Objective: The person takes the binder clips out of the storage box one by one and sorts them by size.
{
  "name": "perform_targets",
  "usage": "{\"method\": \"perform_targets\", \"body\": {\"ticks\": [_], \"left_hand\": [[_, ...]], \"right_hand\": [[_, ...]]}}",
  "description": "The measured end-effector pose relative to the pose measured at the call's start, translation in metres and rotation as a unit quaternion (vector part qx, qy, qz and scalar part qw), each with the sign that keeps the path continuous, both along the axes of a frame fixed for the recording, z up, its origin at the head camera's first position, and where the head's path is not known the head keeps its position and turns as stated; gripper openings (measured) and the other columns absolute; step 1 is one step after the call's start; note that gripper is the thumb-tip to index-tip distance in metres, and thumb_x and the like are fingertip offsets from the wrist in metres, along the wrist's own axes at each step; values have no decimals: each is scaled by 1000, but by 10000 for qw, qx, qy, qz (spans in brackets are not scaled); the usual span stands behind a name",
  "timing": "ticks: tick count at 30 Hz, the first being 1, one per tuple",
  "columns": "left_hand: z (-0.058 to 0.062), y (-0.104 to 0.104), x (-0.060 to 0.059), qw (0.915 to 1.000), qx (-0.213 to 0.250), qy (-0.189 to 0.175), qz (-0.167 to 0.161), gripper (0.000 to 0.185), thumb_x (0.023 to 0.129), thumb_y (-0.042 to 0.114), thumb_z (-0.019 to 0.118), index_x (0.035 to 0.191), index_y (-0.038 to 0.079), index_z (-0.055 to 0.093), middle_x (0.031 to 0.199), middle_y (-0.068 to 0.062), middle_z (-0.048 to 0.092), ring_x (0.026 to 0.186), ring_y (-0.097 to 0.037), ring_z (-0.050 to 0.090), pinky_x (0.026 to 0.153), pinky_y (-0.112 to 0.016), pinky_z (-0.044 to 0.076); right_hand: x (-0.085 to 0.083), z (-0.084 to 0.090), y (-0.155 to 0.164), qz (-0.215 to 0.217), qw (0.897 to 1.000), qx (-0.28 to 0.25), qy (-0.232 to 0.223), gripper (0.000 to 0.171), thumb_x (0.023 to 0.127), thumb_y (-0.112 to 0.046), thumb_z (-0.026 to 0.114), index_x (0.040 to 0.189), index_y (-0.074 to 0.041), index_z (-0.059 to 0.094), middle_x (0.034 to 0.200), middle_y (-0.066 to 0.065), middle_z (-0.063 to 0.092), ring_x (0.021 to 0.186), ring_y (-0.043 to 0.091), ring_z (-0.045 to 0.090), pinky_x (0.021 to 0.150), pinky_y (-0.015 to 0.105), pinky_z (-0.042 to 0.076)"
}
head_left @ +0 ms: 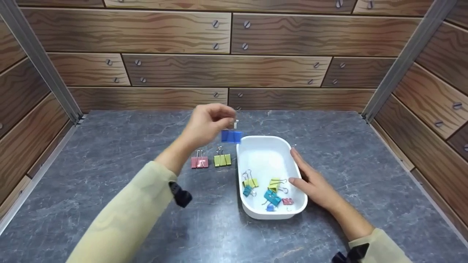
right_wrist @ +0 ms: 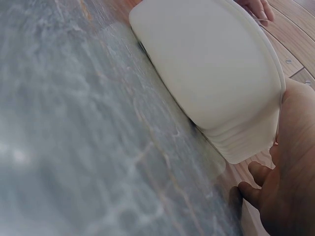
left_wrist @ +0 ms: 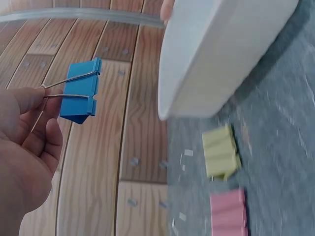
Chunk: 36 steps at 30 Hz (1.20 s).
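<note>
My left hand [head_left: 214, 118] pinches the wire handles of a blue binder clip [head_left: 231, 136] and holds it in the air just above the far left rim of a white tray [head_left: 265, 151]. In the left wrist view the blue binder clip [left_wrist: 79, 92] hangs from my fingers [left_wrist: 29, 101] beside the white tray [left_wrist: 216, 54]. My right hand [head_left: 310, 175] rests with straight fingers against the tray's right side, and in the right wrist view the palm [right_wrist: 295, 172] touches the tray wall [right_wrist: 216, 78]. Several green, blue and red clips [head_left: 268, 191] lie in the tray's near end.
A pink clip [head_left: 199, 162] and a green clip [head_left: 222, 159] lie on the grey marbled table [head_left: 109, 146] left of the tray; the green clip [left_wrist: 221, 152] and pink clip [left_wrist: 229, 211] show in the left wrist view too. Wood-pattern walls [head_left: 226, 69] enclose the table.
</note>
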<state>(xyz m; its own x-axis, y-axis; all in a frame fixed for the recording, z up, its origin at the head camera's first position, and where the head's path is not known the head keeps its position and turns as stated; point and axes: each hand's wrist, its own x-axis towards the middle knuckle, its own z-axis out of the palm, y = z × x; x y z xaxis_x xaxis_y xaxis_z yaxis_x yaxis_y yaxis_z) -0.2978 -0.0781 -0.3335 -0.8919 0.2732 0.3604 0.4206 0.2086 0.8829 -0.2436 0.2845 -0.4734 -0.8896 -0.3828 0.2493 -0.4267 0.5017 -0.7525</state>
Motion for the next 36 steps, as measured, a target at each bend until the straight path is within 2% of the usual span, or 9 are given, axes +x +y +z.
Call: {"method": "perform_targets", "body": {"ticks": [8, 14, 21, 30, 36], "left_hand": [[-5, -48, 3, 9983, 32, -119, 575, 16, 96, -3, 73, 111, 3, 78, 102, -11, 79, 88, -24, 75, 80, -34, 62], [-15, -79, 3, 9961, -66, 14, 879, 15, 97, -2, 73, 111, -2, 77, 104, -15, 79, 85, -20, 76, 76, -28, 61], [-30, -111, 1, 9924, -17, -174, 1216, 14, 98, -2, 72, 111, -6, 75, 105, -22, 77, 83, -16, 75, 74, -23, 59], [-49, -134, 2, 9880, -235, -572, 1416, 16, 101, -1, 69, 116, -5, 74, 110, -21, 76, 90, -19, 72, 78, -23, 58], [-64, -140, 3, 9857, -520, -559, 1503, 17, 101, 1, 71, 116, -6, 75, 106, -18, 77, 86, -14, 68, 72, -20, 54]], "right_hand": [[-1, -2, 1, 78, 9999, -117, 1, 80, 104, -21, 68, 170, -15, 23, 177, 8, 15, 160, 32, 13, 118, 9, 15], [-1, -1, 1, 29, 10000, -87, -33, 80, 104, -21, 69, 170, -16, 24, 177, 7, 15, 160, 33, 14, 117, 8, 15], [-1, 1, 0, 2, 10000, -66, 18, 81, 103, -19, 69, 170, -16, 24, 176, 8, 16, 160, 33, 15, 117, 8, 15], [0, -3, -1, 1, 10000, -47, -2, 81, 103, -20, 69, 170, -15, 24, 176, 8, 15, 160, 33, 14, 117, 8, 13], [-2, -2, -1, 88, 9999, -116, 88, 80, 103, -19, 69, 169, -11, 24, 176, 11, 16, 159, 34, 15, 118, 9, 14]]}}
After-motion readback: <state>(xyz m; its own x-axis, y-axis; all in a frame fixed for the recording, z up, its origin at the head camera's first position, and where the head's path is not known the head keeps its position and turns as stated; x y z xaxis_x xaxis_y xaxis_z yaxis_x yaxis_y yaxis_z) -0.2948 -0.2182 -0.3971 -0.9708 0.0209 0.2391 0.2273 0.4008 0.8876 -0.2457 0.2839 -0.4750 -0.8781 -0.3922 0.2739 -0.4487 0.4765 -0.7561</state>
